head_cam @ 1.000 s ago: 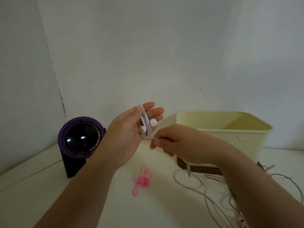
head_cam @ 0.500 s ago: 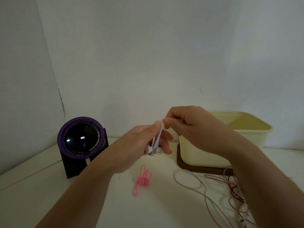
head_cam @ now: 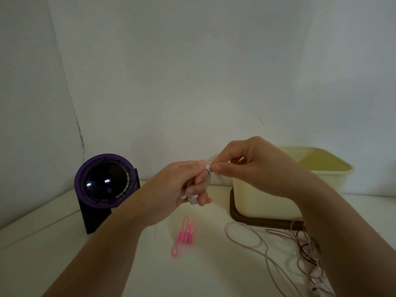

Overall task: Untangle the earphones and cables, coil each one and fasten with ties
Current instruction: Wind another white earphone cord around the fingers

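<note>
left hand (head_cam: 182, 186): raised just left of the cream tub (head_cam: 267, 200), grip clenched round the coiled white earphones (head_cam: 193, 197), buds poking out below the fingers.
right hand (head_cam: 246, 166): before the tub's left corner, grip pinching the earphones' cord at the coil's top.
pink tie (head_cam: 184, 236): on the bench (head_cam: 64, 243), left of the tub and nearer, untouched.
pink cables (head_cam: 265, 246): loose tangle on the bench just before the tub.
purple round device (head_cam: 105, 181): well left of the tub.

White earphones (head_cam: 194, 197), pink ties (head_cam: 184, 236), pinkish cables (head_cam: 278, 249), cream bin (head_cam: 267, 202) w/ brown base, purple-rimmed blk fan (head_cam: 105, 181).
</note>
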{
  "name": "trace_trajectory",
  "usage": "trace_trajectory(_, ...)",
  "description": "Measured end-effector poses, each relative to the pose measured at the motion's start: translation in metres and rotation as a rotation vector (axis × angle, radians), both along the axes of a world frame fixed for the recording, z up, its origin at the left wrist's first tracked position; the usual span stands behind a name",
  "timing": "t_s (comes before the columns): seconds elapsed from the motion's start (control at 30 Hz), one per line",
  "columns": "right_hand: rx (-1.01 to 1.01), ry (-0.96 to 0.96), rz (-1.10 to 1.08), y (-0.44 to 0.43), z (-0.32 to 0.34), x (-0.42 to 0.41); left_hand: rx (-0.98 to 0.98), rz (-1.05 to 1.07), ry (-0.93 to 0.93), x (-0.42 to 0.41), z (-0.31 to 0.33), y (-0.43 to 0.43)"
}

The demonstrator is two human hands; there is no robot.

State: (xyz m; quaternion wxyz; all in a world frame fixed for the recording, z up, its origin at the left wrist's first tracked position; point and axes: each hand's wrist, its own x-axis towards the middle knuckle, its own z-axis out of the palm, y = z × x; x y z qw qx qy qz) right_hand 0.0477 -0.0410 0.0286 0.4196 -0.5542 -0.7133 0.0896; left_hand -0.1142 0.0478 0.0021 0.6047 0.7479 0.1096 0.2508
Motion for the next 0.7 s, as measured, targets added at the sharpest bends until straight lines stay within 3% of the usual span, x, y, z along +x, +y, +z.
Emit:
trace_trajectory(0.27,-0.036,0.098,0.074,0.002,-0.001,0.002,0.016,-0.045,-0.029,-0.003,0.002,0.000)
trace_trajectory(0.43,-0.205,0.180,0.277,0.000,-0.002,0.007,-0.094,-0.123,-0.069,-0.002,0.003,-0.007)
trace_trajectory(0.57,-0.281,0.145,0.284,-0.004,0.000,0.009,-0.157,-0.173,-0.077,0.003,0.001,-0.013)
trace_trajectory(0.7,-0.235,0.078,0.188,-0.009,0.005,0.010,-0.215,-0.158,-0.105,0.006,0.000,-0.015)
